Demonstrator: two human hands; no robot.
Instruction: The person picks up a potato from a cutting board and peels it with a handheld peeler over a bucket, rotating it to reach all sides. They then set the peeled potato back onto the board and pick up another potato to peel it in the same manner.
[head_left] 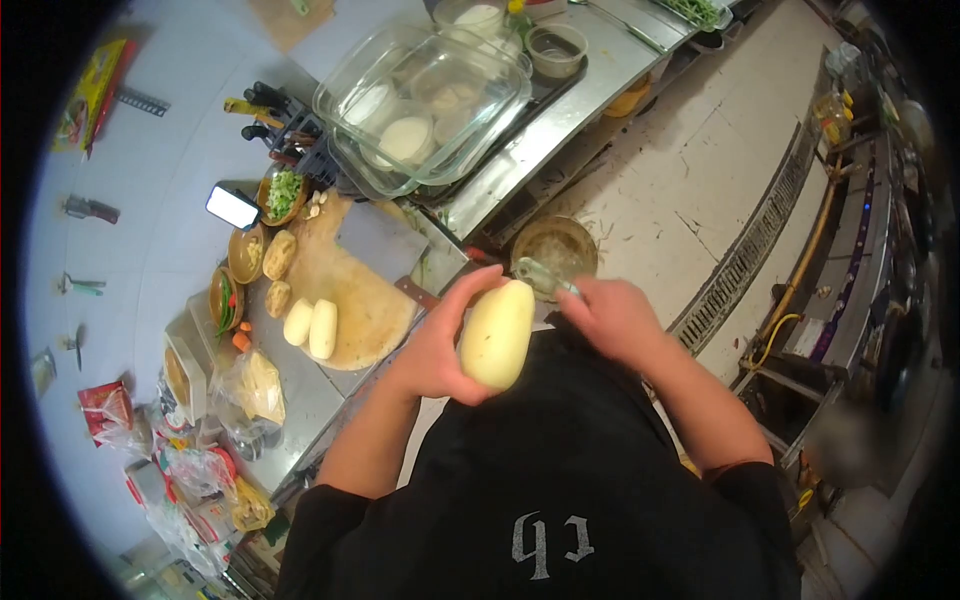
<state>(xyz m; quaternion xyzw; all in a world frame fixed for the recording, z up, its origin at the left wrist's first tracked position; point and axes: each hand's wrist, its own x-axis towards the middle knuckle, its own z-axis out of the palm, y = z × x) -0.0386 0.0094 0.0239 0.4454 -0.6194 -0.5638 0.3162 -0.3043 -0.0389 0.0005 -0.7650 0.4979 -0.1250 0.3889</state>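
Observation:
My left hand (440, 345) grips a peeled, pale yellow potato (497, 335) in front of my black shirt. My right hand (615, 315) holds a peeler (545, 276), its blade at the potato's top end. Both hands hover over the floor beside the counter's edge. Two peeled potatoes (312, 325) lie on the round wooden cutting board (360, 300), with two unpeeled potatoes (279, 262) beside them.
A cleaver (380, 245) rests on the board. Small bowls of chopped vegetables (283, 192) and a phone (232, 206) sit along the wall. Stacked glass dishes (425, 105) stand on the steel counter. A round bin (556, 245) with peelings sits on the floor below my hands.

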